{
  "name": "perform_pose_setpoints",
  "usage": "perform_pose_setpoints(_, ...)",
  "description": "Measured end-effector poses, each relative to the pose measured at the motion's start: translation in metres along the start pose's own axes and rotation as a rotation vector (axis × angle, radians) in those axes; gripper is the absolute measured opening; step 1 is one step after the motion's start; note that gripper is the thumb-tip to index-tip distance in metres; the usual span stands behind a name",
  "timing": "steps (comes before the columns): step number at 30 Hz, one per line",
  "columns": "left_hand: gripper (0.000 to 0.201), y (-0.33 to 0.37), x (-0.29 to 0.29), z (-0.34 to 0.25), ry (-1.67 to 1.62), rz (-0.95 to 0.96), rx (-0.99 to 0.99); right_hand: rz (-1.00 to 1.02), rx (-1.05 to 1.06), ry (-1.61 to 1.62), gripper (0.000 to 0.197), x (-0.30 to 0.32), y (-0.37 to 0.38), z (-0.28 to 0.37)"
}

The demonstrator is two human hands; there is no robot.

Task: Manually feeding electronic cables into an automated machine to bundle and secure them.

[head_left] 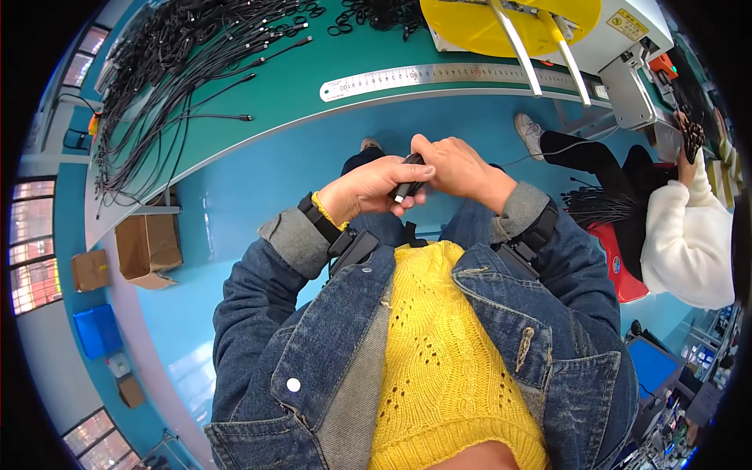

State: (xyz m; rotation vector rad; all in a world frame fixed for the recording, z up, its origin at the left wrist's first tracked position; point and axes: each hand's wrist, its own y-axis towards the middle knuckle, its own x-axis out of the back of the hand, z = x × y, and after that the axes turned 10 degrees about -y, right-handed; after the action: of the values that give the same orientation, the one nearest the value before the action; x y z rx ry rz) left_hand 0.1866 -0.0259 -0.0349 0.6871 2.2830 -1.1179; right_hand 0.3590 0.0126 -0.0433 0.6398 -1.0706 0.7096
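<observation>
The left hand (pixel 376 182) has its fingers curled shut around a coiled black cable (pixel 407 185), whose pale plug pokes out toward the near side. The right hand (pixel 464 168) meets it at the coil's far right end, fingers bent in; I cannot tell how firmly they grip it. The coil is held in the air, short of the table's near edge. On the green table (pixel 305 66), a steel ruler (pixel 376 82) lies along that edge, printed with a scale and numerals. Loose black cables (pixel 188 63) heap at the far left. At the far right, a white machine (pixel 646 16) carries a yellow label (pixel 628 24) with dark, small print. Right of the hands, a red item (pixel 619 266) beside a co-worker (pixel 681 243) bears a round blue emblem.
</observation>
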Motion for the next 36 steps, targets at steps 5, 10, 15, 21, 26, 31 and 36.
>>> perform_pose_setpoints(5,0.036,0.011,-0.006,0.001,0.549,-0.031,0.089,0.204,0.192,-0.246,0.021,0.009,-0.001,0.003)
perform_pose_setpoints(10,0.026,0.003,-0.008,0.007,0.413,0.093,-0.168,-0.125,0.044,0.343,0.012,-0.015,0.001,-0.009)
perform_pose_setpoints(15,0.023,0.010,0.009,0.000,0.288,0.007,0.014,0.048,-0.302,0.732,0.013,-0.010,0.005,-0.003)
perform_pose_setpoints(21,0.027,0.000,0.011,-0.002,0.021,0.048,0.082,0.251,-0.392,0.575,0.016,0.000,0.014,0.006)
perform_pose_setpoints(26,0.017,-0.004,0.017,0.006,0.075,-0.046,0.102,0.142,-0.251,0.484,0.018,-0.018,0.023,0.011)
perform_pose_setpoints(31,0.013,-0.028,0.019,0.018,0.095,-0.038,-0.042,0.222,-0.147,0.473,0.018,-0.025,0.041,0.023)
perform_pose_setpoints(36,0.012,-0.045,0.045,0.016,0.099,-0.179,-0.062,0.246,-0.123,0.281,0.022,-0.021,0.073,0.045)
